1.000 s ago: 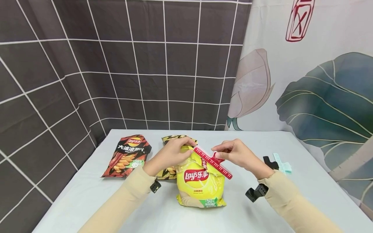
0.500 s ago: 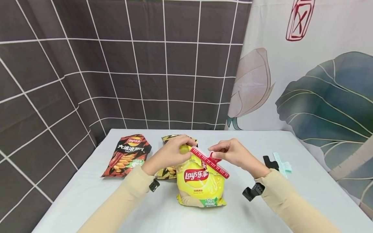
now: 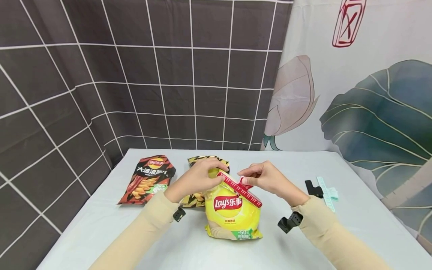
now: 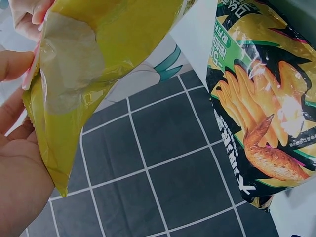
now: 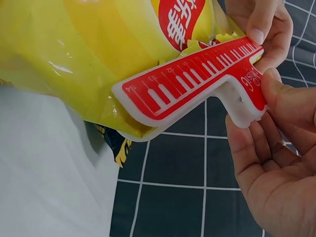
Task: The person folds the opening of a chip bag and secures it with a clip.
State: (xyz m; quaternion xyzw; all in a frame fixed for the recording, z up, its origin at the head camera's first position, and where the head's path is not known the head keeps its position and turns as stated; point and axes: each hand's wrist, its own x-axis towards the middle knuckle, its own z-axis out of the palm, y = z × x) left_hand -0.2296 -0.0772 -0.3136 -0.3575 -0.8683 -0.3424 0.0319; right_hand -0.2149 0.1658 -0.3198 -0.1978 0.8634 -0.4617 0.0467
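A yellow Lay's chip bag (image 3: 227, 221) stands on the white table in front of me. My left hand (image 3: 204, 176) pinches its top left corner; in the left wrist view, thumb and fingers (image 4: 17, 64) lie on either side of the folded edge. My right hand (image 3: 266, 179) pinches the handle of a red and white bag clip (image 5: 192, 81) marked with piano keys. The clip's long bar slants along the bag's top, from the left fingertips down to the right. In the right wrist view, yellow film shows between its red front and white back bars.
Behind the yellow bag lies a black and gold chip bag (image 4: 261, 108), partly covered by it. A red and black Lay's bag (image 3: 148, 180) lies to the left. At right are a teal clip (image 3: 325, 193) and a black clip-shaped piece (image 3: 314, 188). Curtains stand behind the table.
The right hand has moved the red clip left and inward onto the bag's top. The loose flap seen earlier beside the clip is now hidden. The left hand has stayed at the corner.
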